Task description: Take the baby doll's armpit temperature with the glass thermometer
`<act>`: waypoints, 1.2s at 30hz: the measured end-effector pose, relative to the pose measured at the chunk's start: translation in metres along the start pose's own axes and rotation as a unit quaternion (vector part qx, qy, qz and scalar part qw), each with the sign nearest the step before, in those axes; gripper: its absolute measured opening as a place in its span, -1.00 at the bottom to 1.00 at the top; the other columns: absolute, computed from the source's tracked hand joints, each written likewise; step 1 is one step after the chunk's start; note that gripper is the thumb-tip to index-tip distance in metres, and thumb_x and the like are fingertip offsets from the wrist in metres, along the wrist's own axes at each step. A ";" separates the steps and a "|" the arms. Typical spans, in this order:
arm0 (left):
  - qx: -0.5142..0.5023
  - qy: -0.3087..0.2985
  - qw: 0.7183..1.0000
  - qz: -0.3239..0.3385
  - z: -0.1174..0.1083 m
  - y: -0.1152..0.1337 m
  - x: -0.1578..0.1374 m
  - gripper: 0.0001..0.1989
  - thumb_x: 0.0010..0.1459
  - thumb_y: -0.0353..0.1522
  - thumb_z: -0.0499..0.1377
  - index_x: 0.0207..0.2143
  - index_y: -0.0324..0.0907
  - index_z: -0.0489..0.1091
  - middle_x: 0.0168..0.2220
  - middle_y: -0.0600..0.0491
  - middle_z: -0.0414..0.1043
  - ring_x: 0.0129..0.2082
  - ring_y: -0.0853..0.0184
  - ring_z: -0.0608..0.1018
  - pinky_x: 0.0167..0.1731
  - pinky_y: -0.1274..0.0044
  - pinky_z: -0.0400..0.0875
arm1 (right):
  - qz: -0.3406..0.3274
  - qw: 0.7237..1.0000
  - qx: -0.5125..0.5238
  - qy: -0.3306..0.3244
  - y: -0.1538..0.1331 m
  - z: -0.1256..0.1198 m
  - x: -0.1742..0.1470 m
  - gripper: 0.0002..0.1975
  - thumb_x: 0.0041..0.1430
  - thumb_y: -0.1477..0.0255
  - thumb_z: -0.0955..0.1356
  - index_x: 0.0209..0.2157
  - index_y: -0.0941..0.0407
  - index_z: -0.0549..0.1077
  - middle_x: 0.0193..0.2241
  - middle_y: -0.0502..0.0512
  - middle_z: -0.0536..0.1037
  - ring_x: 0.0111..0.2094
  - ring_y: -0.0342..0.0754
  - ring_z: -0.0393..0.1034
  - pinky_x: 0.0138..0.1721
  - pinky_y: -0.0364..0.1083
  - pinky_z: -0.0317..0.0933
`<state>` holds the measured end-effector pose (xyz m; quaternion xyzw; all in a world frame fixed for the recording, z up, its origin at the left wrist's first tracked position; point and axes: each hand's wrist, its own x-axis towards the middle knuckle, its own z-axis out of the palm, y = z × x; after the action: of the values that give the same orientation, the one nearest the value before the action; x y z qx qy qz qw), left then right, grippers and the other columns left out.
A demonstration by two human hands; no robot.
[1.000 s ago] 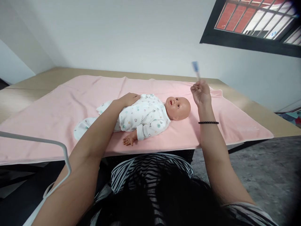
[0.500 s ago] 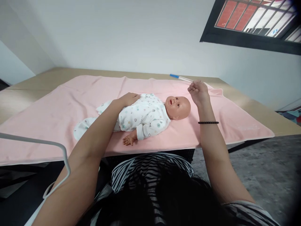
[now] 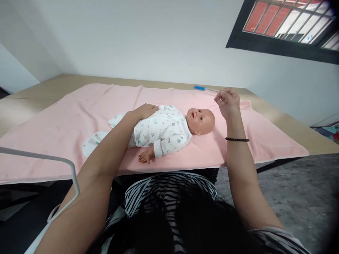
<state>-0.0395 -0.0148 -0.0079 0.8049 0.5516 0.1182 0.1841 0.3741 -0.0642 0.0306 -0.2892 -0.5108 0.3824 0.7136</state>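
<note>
The right hand (image 3: 228,102) pinches a thin, light, likely fragile thermometer (image 3: 205,89) by its end; the left hand (image 3: 144,111) lies flat on the soft baby doll (image 3: 164,130).

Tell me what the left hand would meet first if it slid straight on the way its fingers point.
Probably only more of the doll's white suit: the left hand lies on its torso, fingers toward its head. Depth is unclear.

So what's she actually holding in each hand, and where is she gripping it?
The right hand pinches a thin blue-tipped stick by its pale end. The left hand holds nothing, resting flat on the doll.
</note>
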 end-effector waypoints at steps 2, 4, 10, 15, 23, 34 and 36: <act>0.002 -0.001 1.000 -0.005 0.000 0.000 0.000 -0.31 0.43 0.10 -0.10 0.20 -0.05 0.62 0.36 -0.06 0.55 0.36 -0.08 0.51 0.34 0.26 0.41 | 0.007 1.000 -0.020 -0.004 0.000 -0.001 0.000 -0.47 -0.03 0.22 0.69 -0.42 0.05 0.29 -0.48 -0.06 0.31 -0.35 -0.15 0.37 -0.25 -0.13 0.45; 0.007 0.001 1.000 -0.008 0.000 0.000 0.000 -0.31 0.43 0.09 -0.11 0.22 -0.04 0.61 0.38 -0.03 0.53 0.39 -0.05 0.49 0.35 0.30 0.40 | 0.004 1.000 0.001 -0.021 0.000 -0.002 0.000 -0.48 0.02 0.17 0.67 -0.40 0.04 0.30 -0.48 -0.06 0.28 -0.33 -0.12 0.38 -0.19 -0.08 0.49; 0.009 -0.005 1.000 0.003 -0.001 0.001 0.001 -0.28 0.45 0.06 -0.14 0.28 -0.10 0.58 0.38 -0.11 0.52 0.39 -0.05 0.49 0.41 0.25 0.34 | 0.000 0.999 -0.032 0.012 0.001 -0.007 0.004 -0.42 0.01 0.13 0.63 -0.42 0.05 0.19 -0.45 -0.03 0.25 -0.31 -0.10 0.36 -0.19 -0.07 0.43; 0.006 0.003 1.000 0.002 0.001 -0.004 0.004 -0.29 0.44 0.08 -0.13 0.21 -0.08 0.62 0.37 -0.08 0.54 0.35 -0.04 0.53 0.34 0.28 0.39 | 0.002 1.000 -0.027 0.010 0.004 -0.001 0.003 -0.44 -0.08 0.12 0.62 -0.40 0.05 0.23 -0.40 -0.02 0.36 -0.30 -0.11 0.37 -0.20 -0.10 0.43; 0.019 0.003 1.000 0.003 0.001 -0.004 0.003 -0.30 0.44 0.06 -0.15 0.20 -0.06 0.62 0.35 -0.05 0.56 0.33 -0.03 0.54 0.29 0.32 0.43 | 0.025 0.998 0.034 -0.037 0.000 0.005 -0.003 -0.43 -0.19 0.15 0.69 -0.39 0.04 0.33 -0.42 -0.07 0.37 -0.34 -0.17 0.32 -0.22 -0.14 0.43; 0.040 -0.001 0.999 -0.011 0.000 0.001 0.001 -0.28 0.49 0.04 -0.16 0.35 -0.08 0.54 0.44 0.00 0.46 0.44 0.02 0.47 0.39 0.37 0.37 | 0.001 0.999 -0.039 0.033 0.015 0.000 0.006 -0.44 -0.16 0.20 0.68 -0.42 0.07 0.29 -0.45 -0.07 0.40 -0.35 -0.18 0.37 -0.37 -0.21 0.28; 0.038 -0.002 0.999 -0.007 0.001 -0.001 0.002 -0.27 0.49 0.04 -0.17 0.36 -0.08 0.53 0.44 -0.02 0.46 0.45 0.03 0.47 0.40 0.37 0.37 | 0.027 0.999 -0.015 0.024 0.016 0.003 0.005 -0.44 -0.17 0.19 0.67 -0.41 0.07 0.29 -0.44 -0.07 0.42 -0.35 -0.17 0.38 -0.34 -0.20 0.31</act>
<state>-0.0392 -0.0123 -0.0095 0.8079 0.5606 0.0943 0.1554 0.3681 -0.0511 0.0212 -0.3229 -0.4910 0.3864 0.7108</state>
